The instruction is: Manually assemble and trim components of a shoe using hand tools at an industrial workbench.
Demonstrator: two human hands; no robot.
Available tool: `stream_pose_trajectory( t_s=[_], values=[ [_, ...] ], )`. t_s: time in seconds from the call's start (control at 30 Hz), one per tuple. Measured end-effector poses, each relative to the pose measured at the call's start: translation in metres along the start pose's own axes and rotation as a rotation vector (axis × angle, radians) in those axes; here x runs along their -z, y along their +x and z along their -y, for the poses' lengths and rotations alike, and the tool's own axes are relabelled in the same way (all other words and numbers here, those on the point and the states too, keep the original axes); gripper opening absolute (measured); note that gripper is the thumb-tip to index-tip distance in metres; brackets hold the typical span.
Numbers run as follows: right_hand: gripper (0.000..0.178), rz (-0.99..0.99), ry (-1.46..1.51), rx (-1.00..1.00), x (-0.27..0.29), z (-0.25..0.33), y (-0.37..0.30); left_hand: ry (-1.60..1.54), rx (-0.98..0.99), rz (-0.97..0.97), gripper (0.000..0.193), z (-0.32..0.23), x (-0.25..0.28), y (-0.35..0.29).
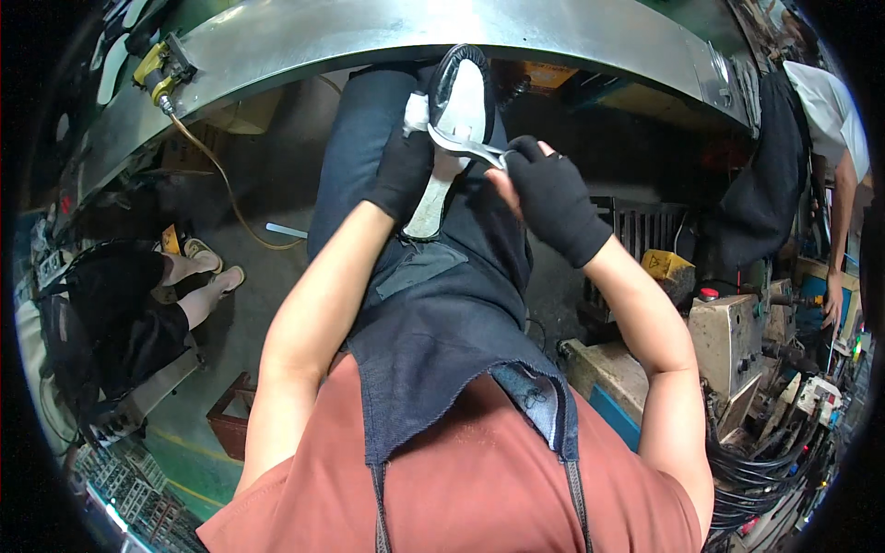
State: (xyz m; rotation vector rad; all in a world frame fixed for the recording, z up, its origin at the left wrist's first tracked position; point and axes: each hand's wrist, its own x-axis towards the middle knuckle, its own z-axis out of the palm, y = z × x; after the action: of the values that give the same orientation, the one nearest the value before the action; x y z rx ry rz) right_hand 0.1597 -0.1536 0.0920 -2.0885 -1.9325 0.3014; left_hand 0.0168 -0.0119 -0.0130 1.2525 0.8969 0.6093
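Observation:
A black shoe upper [458, 97] on a last rests bottom-up along my lap, its toe toward the bench and its white insole showing. My left hand [406, 168], in a black glove, is wrapped round the left side of the shoe. White material [417, 114] shows at that hand's fingertips; I cannot tell whether it is a cover or cloth. In my right hand [551, 189], black-gloved with bare fingertips, are metal pliers [468, 147]. Their curved head lies across the middle of the insole, near its left edge. The jaw tips are hard to make out.
A curved metal bench [590, 37] runs across the front, with a yellow tool [157, 69] and its hose [207, 152] at left. A seated person [120, 295] is at left; another person's arm [841, 230] shows at right. Machine boxes [725, 341] and cables stand right.

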Motion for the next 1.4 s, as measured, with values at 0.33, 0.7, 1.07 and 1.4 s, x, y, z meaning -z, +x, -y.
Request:
stream_pose_trajectory(
  t_s=[0.33,0.7,1.07,1.4],
  values=[
    [0.038,0.029,0.144,0.533,0.048,0.039,0.011,0.141,-0.071,0.284,0.096,-0.033,0.005,-0.017],
    [0.052,0.379,0.495,-0.413,-0.038,-0.065,-0.045,-0.567,0.297,0.407,0.06,-0.032,0.015,0.002],
    [0.044,-0.084,0.88,-0.002,0.04,-0.002,0.022,0.109,-0.171,0.214,0.067,-0.034,-0.016,0.009],
    [0.077,0.161,1.138,-0.974,-0.085,0.009,-0.073,0.153,0.019,0.366,0.117,-0.034,0.027,-0.012]
  ],
)
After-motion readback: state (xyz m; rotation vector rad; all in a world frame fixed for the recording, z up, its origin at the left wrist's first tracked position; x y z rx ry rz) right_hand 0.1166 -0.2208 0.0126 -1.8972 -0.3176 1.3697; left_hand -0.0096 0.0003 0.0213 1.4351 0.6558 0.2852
